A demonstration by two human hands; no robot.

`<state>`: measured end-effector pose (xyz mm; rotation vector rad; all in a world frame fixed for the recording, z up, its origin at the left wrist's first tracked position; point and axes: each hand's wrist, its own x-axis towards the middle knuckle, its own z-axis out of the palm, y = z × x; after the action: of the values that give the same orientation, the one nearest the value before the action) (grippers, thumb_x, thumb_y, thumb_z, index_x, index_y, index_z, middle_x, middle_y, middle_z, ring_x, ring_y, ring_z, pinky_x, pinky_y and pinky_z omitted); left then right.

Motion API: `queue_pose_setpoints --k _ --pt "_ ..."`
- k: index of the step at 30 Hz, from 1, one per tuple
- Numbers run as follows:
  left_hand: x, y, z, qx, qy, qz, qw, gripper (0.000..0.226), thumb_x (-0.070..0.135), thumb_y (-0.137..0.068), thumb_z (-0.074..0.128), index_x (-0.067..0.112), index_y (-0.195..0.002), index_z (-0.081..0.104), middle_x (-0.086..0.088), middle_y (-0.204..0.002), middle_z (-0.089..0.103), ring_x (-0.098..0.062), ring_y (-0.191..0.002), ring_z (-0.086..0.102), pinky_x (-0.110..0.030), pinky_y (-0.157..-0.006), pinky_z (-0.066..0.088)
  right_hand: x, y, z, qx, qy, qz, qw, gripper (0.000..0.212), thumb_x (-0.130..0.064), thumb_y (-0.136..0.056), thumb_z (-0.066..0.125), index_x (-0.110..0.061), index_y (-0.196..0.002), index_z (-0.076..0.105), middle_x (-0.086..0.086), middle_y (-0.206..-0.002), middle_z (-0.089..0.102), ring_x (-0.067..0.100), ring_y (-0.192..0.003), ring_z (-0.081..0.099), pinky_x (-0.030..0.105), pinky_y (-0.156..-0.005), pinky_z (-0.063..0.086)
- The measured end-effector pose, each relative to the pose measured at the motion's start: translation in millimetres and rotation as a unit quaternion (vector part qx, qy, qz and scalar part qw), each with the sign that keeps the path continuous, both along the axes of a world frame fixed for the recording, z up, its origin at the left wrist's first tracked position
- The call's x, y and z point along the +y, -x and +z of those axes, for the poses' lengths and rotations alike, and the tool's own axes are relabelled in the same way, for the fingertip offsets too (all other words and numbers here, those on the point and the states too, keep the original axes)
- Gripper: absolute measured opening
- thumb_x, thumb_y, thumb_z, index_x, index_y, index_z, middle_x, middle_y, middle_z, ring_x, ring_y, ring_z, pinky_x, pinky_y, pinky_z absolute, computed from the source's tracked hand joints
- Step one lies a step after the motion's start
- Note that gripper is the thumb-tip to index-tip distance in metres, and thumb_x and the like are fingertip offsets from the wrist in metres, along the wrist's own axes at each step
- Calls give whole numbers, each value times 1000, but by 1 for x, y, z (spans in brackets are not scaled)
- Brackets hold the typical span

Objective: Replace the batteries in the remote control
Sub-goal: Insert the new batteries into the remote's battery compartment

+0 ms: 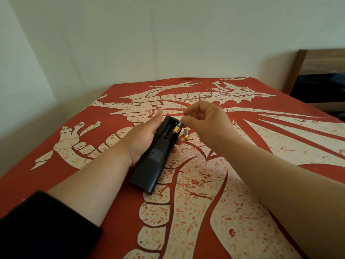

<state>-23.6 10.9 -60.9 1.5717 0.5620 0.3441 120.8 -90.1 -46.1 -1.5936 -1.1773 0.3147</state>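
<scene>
A black remote control point(152, 161) lies face down in my left hand point(143, 136), its battery bay open at the far end. The left slot of the bay looks empty. My right hand point(203, 118) pinches the upper end of a small battery point(177, 128) with a gold and black wrap, tilted with its lower end in the right slot. A second battery point(186, 135) of the same kind lies on the cloth just right of the remote. No battery cover is visible.
Everything rests over a red cloth with a white dragon print point(205, 193) that covers a flat surface. A white wall stands behind it. A brown wooden piece of furniture point(317, 75) sits at the far right.
</scene>
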Motion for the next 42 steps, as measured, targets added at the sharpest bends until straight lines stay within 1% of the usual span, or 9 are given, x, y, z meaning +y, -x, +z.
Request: queue_pose_setpoints --k 5,11,13,17,21,27,36,39,42 --pt "-2 -1 1 -40 -14 -58 997 56 67 -76 43 22 -98 70 -8 -92 73 -20 -76 68 -26 -59 54 2 9 -2 8 0 -21 1000 6 -27 -79 67 -27 -81 61 -5 -75 69 -1 -49 56 9 -37 38" --pt "-3 -1 2 -66 27 -66 995 39 40 -76 58 10 -101 64 -10 -85 72 -21 -69 67 -28 -55 55 2 12 -3 -15 8 -38 999 5 -26 -77 68 -27 -77 63 -4 -75 69 8 -66 63 23 -55 48" --pt "-4 0 2 -71 4 -59 996 31 28 -77 58 12 -103 62 -9 -84 72 -22 -71 67 -29 -56 55 3 13 -3 -16 10 -44 999 4 -27 -77 68 -26 -77 63 -4 -73 69 8 -65 63 23 -55 48" --pt "-7 1 4 -78 -13 -62 995 32 21 -75 58 15 -107 57 -4 -79 72 -19 -69 67 -28 -55 54 3 13 -2 -1 20 -49 999 5 -28 -78 68 -26 -75 64 -6 -68 69 4 -55 60 19 -45 47" --pt "-8 2 6 -91 -6 -75 993 37 14 -70 58 23 -106 54 -1 -72 71 -15 -65 66 -26 -53 53 2 11 2 71 23 -38 997 4 -26 -78 67 -23 -76 66 -3 -70 71 4 -53 59 17 -45 48" --pt "-8 1 3 -102 -12 -68 992 41 17 -68 65 23 -108 55 -3 -79 72 -18 -68 68 -26 -56 53 1 16 1 58 32 -16 998 6 -24 -77 69 -20 -74 67 -9 -60 65 -6 -44 56 7 -39 40" --pt "-7 -2 2 -76 -40 -57 995 42 25 -69 65 20 -110 54 -10 -91 68 -18 -69 68 -28 -60 55 4 16 -2 34 27 -25 999 7 -21 -78 67 -20 -74 62 -7 -58 62 -8 -41 55 7 -36 38" --pt "-9 -3 3 -76 -40 -52 995 41 26 -70 64 18 -109 54 -9 -90 68 -17 -67 68 -27 -59 55 5 14 -3 27 17 -31 999 6 -21 -78 67 -19 -80 61 -8 -56 57 -9 -37 52 7 -33 33" --pt "-10 -4 4 -67 -46 -47 996 40 29 -69 64 19 -107 56 -5 -85 71 -17 -67 69 -25 -57 54 7 13 -4 36 13 -46 998 17 -23 -78 66 -21 -91 55 -5 -66 55 -9 -38 51 7 -32 32"
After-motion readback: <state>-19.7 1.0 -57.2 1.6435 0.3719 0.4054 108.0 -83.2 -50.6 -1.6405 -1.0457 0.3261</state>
